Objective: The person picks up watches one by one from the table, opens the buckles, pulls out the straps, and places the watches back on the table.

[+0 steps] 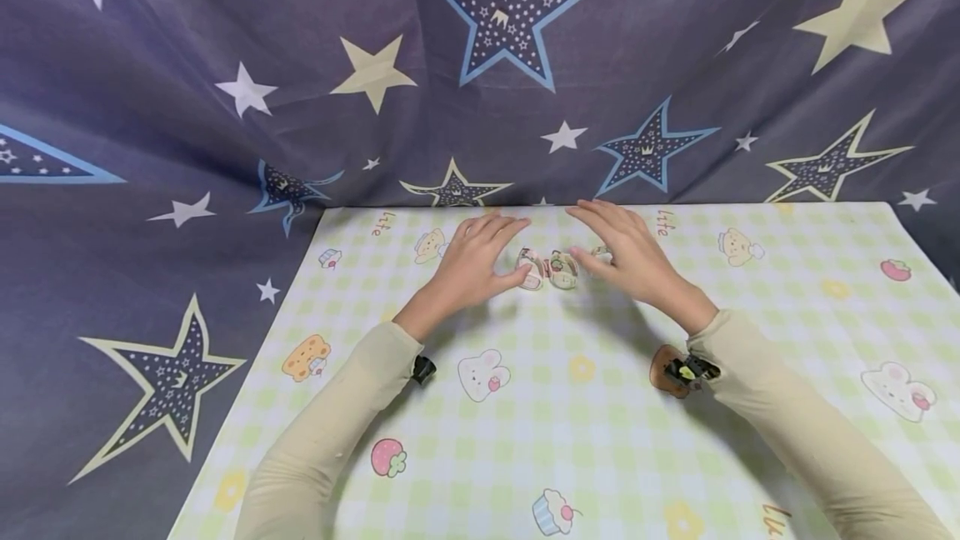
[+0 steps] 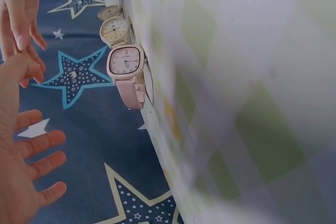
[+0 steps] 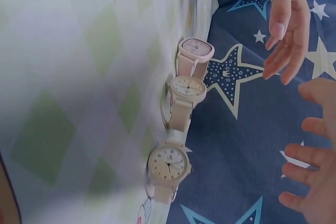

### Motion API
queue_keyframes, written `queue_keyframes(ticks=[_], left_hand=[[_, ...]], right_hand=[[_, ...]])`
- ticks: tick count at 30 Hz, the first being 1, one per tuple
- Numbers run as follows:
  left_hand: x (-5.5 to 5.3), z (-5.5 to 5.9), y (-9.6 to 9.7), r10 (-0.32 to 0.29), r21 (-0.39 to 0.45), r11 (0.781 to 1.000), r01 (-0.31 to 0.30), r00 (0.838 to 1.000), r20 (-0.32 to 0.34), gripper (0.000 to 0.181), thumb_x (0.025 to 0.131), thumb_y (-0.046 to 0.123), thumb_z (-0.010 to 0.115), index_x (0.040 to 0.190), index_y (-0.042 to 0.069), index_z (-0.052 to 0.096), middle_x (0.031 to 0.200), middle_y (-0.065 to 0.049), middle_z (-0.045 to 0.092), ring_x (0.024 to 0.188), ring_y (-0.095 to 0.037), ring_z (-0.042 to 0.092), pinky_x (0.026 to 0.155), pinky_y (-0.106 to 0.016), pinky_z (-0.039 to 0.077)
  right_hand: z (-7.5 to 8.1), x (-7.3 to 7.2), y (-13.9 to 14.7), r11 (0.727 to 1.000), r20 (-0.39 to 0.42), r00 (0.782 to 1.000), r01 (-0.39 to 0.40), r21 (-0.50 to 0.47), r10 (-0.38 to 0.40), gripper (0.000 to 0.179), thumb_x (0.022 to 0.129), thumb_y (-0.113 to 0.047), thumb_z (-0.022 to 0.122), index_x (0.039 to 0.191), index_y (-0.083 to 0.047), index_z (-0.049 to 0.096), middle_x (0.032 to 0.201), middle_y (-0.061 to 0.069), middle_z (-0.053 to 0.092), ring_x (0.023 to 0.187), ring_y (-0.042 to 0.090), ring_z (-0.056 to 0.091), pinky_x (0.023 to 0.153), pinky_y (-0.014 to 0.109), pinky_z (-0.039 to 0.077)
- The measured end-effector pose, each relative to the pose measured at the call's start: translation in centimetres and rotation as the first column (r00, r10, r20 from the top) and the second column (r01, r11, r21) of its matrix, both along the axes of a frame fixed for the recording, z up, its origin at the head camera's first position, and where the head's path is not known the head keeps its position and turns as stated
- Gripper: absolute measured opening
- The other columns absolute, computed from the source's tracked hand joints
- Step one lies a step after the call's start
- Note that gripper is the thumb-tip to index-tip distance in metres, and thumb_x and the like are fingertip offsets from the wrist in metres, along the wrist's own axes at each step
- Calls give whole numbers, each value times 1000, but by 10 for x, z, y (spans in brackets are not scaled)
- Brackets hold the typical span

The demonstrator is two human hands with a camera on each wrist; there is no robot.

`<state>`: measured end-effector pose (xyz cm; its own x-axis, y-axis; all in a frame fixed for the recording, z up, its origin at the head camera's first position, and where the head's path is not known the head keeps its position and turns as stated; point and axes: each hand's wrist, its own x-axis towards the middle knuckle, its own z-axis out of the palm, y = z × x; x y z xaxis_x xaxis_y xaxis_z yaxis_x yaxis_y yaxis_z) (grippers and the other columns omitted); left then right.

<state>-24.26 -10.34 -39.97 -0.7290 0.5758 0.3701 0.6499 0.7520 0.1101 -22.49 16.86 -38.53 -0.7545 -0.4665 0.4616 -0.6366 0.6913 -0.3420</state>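
Observation:
Three wristwatches stand on the table in a row. The pink square watch [image 2: 126, 60] is on the left, a cream round watch [image 3: 188, 87] is beside it, and a beige round watch [image 3: 169, 163] is on the right. In the head view the right hand partly hides this last one. My left hand [image 1: 474, 263] hovers over the pink watch, fingers spread and holding nothing. Over the beige watch hovers my right hand [image 1: 630, 255], its fingers also apart and bare. Both wrist views show a gap between the hands and the watches.
A light checked tablecloth [image 1: 525, 440] with printed cartoon figures covers the table. Behind its far edge hangs a dark blue curtain [image 1: 315, 7] with stars. Black straps with small devices [image 1: 423, 369] sit at the wrists.

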Motion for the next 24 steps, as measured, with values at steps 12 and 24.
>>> queue_keyframes(ticks=[12,24], left_hand=[[0,0,-6,-58,-53,997,54,995,-77,45,98,36,63,139,19,61,126,-6,66,124,-26,57,112,-47,41],[-4,-16,0,-97,-160,983,90,995,-37,30,97,26,71,126,19,70,114,-5,70,110,-25,61,104,-45,47]], right_hand=[[-8,-4,-15,999,-86,996,-36,22,38,47,94,-26,72,136,-7,63,137,22,59,128,42,53,106,62,41],[-21,-3,-28,985,-82,994,-64,159,78,35,89,-23,79,119,-8,73,127,21,65,112,37,60,92,54,50]])
